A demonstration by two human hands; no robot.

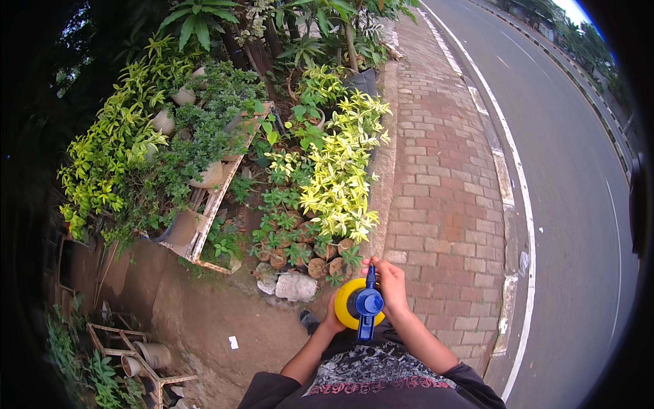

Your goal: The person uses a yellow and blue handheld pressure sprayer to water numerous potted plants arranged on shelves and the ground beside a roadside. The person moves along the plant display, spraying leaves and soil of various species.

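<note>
A yellow pump spray bottle (344,301) with a blue pump head (369,302) is upright close to my body. My left hand (333,313) is wrapped around the left side of its yellow tank. At the front, the fingers of my right hand (389,281) close on the blue nozzle (371,273). The blue trigger lever (366,328) points back toward my shirt, with no finger on it. Just beyond the bottle stand small seedlings in round soil-filled bags (318,267) and yellow-green variegated plants (345,168).
A rusty metal rack (217,197) holds potted shrubs (196,128) at the left. Concrete chunks (296,286) lie before the seedlings. Brick paving (439,204) runs along a curb and road (562,153) on the right. Another metal frame (122,353) with pots stands lower left.
</note>
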